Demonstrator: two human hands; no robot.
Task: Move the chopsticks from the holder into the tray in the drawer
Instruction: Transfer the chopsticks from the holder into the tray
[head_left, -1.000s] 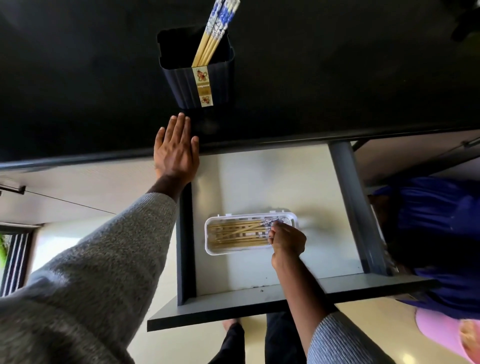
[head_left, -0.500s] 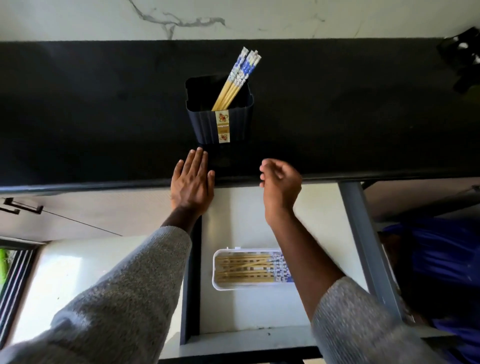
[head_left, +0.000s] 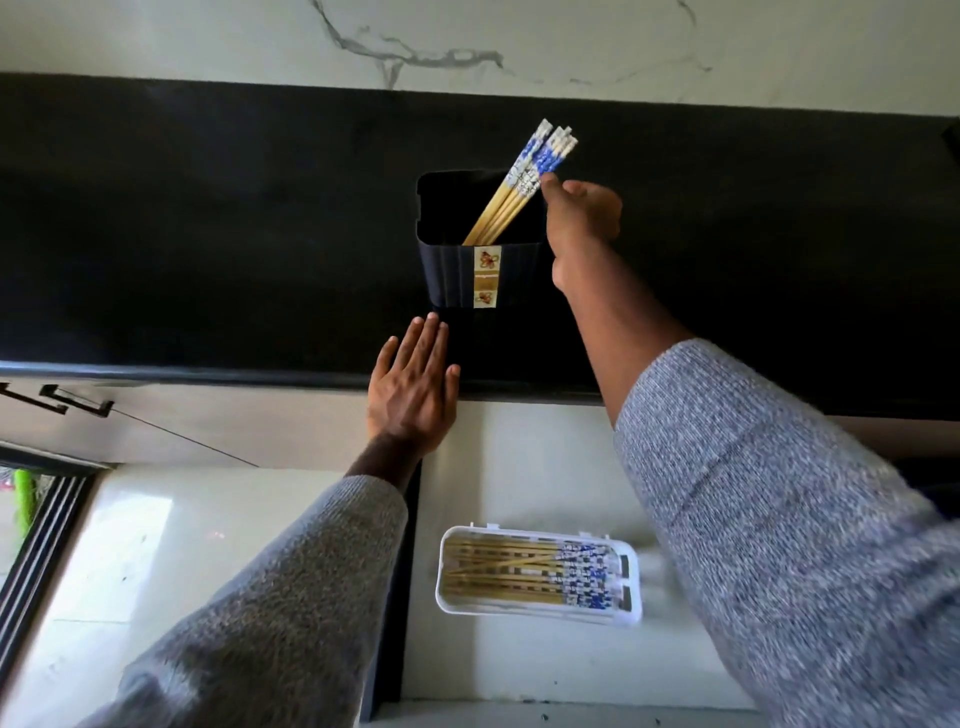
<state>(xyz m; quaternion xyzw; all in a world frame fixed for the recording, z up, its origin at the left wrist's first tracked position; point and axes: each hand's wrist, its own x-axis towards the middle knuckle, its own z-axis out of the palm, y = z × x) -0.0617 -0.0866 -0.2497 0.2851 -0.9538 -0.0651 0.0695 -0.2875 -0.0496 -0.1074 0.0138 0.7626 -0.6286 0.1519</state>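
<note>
Up at the holder's (head_left: 480, 270) right rim, the right hand (head_left: 582, 218) has risen from the worktop (head_left: 208, 234) edge and now touches the patterned ends of the chopsticks (head_left: 519, 192) leaning there; whether its fingers clamp them I cannot tell. Nearer and left, the left hand (head_left: 413, 395) stays flat on the worktop edge, fingers straight together. A label with small pictures runs down the holder; its writing is unreadable. More chopsticks lie in the tray (head_left: 537, 618) in the drawer (head_left: 519, 457).
</note>
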